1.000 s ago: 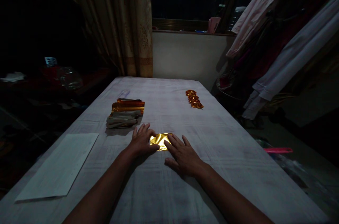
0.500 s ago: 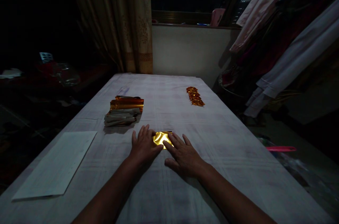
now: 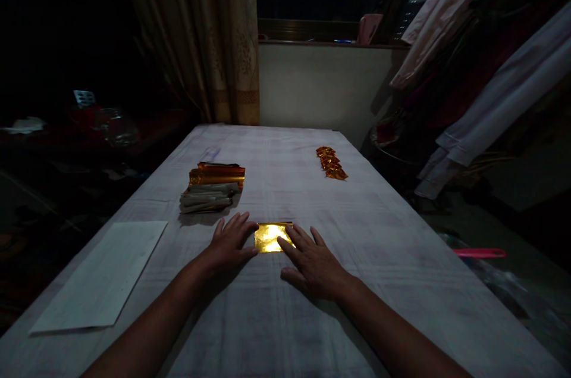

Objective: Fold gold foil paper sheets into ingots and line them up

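A shiny gold foil sheet (image 3: 268,239) lies flat on the cloth-covered table between my two hands. My left hand (image 3: 229,242) is at its left edge with fingers spread; whether the fingertips touch the foil I cannot tell. My right hand (image 3: 314,260) rests over the sheet's right end, fingers stretched out and lying on it, hiding that end. Beyond my left hand sits a stack of gold and grey foil papers (image 3: 212,187). Farther off on the right, several folded gold foil pieces (image 3: 331,162) form an overlapping row.
A white paper sheet or folder (image 3: 100,277) lies on the left of the table (image 3: 276,187). Behind the table are a curtain (image 3: 223,38) and a window sill with a pink mug (image 3: 369,28). Clothes (image 3: 499,92) hang at the right, above a pink handle (image 3: 479,253).
My left hand has slid left, off the foil's middle to its left edge, uncovering more of it. The right hand stays on the foil. The view has shifted slightly.
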A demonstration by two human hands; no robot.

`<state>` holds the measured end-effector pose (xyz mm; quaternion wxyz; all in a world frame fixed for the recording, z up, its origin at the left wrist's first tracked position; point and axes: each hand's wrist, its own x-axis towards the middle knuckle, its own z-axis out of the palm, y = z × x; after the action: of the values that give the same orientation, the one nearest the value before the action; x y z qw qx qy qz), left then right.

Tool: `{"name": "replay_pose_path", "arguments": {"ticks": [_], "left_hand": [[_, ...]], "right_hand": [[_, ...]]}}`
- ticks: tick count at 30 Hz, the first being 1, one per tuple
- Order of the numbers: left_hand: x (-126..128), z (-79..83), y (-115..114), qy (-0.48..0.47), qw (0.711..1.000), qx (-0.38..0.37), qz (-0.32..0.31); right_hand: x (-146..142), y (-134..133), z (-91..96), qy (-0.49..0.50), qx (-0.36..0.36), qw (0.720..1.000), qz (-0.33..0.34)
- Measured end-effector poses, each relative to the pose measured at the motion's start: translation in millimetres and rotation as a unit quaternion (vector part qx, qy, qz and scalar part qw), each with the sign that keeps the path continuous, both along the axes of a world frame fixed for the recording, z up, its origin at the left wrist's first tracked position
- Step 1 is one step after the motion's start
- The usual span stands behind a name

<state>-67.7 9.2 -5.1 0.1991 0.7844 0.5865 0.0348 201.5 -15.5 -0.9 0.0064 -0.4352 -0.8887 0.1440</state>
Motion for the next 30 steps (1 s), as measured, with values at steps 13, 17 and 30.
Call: {"name": "replay_pose_path", "arguments": {"ticks": [13, 17, 30], "left_hand": [[6.0, -0.4, -0.6, -0.003, 1.000, 0.017, 0.012], [6.5, 2.8, -1.5, -0.004, 1.000, 0.009, 0.015], [59.0, 13.7, -36.7, 0.009, 0.994, 0.060, -0.087]], "right_hand": [[-49.0, 0.7, -3.1, 0.053, 0.058, 0.997, 0.010], [-38.0, 1.9, -0.6, 0.036, 0.021, 0.999, 0.020], [-1.8, 5.7, -8.6, 0.003, 0.045, 0.999, -0.031]]}}
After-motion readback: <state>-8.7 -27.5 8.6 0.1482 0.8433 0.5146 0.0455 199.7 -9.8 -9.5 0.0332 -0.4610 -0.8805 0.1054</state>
